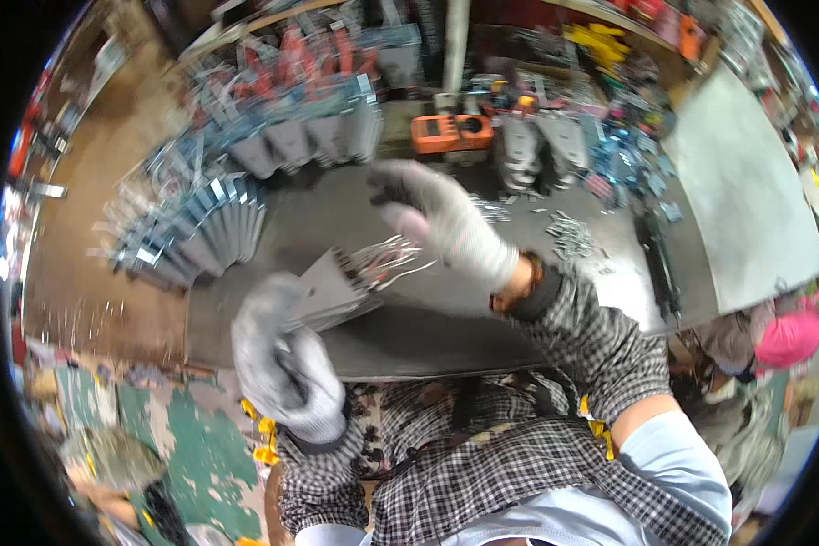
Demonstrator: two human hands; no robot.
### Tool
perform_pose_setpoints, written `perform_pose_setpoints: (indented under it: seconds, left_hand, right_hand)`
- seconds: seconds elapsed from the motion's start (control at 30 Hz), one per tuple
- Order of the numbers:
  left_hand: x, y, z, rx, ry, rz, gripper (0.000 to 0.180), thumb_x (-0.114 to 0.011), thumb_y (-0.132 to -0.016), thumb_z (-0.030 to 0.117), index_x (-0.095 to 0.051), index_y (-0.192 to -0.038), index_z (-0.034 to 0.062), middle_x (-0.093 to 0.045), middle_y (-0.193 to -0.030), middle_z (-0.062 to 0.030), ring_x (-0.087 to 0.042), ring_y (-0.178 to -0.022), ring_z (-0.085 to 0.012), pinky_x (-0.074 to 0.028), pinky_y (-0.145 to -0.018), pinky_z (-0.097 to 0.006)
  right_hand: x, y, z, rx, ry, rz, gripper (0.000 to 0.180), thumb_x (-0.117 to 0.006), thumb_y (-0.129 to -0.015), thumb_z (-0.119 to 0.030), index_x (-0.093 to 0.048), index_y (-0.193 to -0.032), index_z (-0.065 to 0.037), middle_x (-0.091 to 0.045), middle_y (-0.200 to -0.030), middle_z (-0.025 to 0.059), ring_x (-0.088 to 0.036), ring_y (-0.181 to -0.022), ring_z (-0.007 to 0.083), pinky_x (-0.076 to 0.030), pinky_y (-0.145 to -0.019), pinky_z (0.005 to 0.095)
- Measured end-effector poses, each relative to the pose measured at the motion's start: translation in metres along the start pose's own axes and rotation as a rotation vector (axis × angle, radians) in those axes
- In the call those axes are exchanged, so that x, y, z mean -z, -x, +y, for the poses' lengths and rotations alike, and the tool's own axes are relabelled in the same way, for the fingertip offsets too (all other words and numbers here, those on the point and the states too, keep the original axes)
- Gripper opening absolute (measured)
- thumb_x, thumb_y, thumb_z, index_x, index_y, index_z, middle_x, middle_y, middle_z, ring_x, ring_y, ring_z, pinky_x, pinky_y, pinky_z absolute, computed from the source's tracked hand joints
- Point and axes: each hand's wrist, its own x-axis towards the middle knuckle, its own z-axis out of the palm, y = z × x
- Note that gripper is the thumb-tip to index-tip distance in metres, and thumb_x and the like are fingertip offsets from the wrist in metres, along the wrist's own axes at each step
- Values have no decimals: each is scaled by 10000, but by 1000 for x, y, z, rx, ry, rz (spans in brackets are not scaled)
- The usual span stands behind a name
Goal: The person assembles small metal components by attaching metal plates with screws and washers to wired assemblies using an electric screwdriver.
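My left hand [287, 359], in a grey-white work glove and blurred by motion, grips the near left end of a grey metal casing [323, 296]. A bundle of thin white and red wires [396, 259] sticks out of the casing's right end. Above and to the right of these wires is my right hand [441, 223], also gloved, reaching leftward. Its fingers are apart and nothing shows in them. Part of the casing is hidden behind my left hand.
Rows of similar grey casings [214, 214] stand at the left and far side of the dark tabletop. An orange device [450, 134] sits at the back. Small metal parts [569, 237] lie in a heap at right, near a black power screwdriver [655, 264] and a pale sheet [746, 182].
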Motion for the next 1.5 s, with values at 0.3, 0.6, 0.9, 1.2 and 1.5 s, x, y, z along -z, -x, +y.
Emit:
perform_pose_setpoints:
  seconds: [0.3, 0.6, 0.9, 1.2, 1.5]
  left_hand:
    - [-95, -32, 43, -2, -255, -671, 710, -797, -701, 198, -498, -1329, 54, -523, -1315, -199, -509, -1204, -376, -420, -1017, -433]
    - [5, -7, -44, 436, -264, -826, 796, -733, -675, 44, -430, -1412, 39, -498, -1388, -148, -479, -1283, -256, -382, -1064, -349]
    - [-50, 1, -14, 1030, 999, -433, 606, -585, -917, 228, -349, -1442, 39, -530, -1315, -193, -521, -1214, -321, -407, -1046, -496]
    - [-186, 109, 64, 1270, 1363, -966, 435, -474, -1010, 308, -464, -1341, 25, -569, -1256, -126, -600, -1089, -265, -522, -897, -435]
    - [-177, 103, 40, 1414, 1170, -802, 415, -560, -973, 329, -539, -1238, 11, -630, -1086, -149, -654, -858, -217, -575, -680, -327]
  right_hand:
    - [125, 180, -3, -406, 51, 343, 265, -551, -905, -28, -602, -1162, 8, -664, -1101, 117, -644, -984, 170, -518, -858, 283]
    - [287, 183, 55, -227, 1009, 572, 305, -577, -826, -4, -607, -1129, 13, -652, -1001, 236, -645, -902, 369, -509, -795, 380]
    - [339, 132, 102, -464, 1175, 756, 224, -643, -841, -155, -647, -1040, -51, -685, -915, 189, -659, -865, 356, -520, -777, 427]
    - [153, 157, -6, -47, 795, 299, 235, -689, -772, -34, -640, -1001, -56, -634, -893, 126, -656, -813, 263, -520, -716, 346]
    - [233, 179, 34, -563, 1425, 128, 264, -643, -820, -163, -629, -1051, -38, -637, -868, 177, -616, -814, 339, -494, -762, 431]
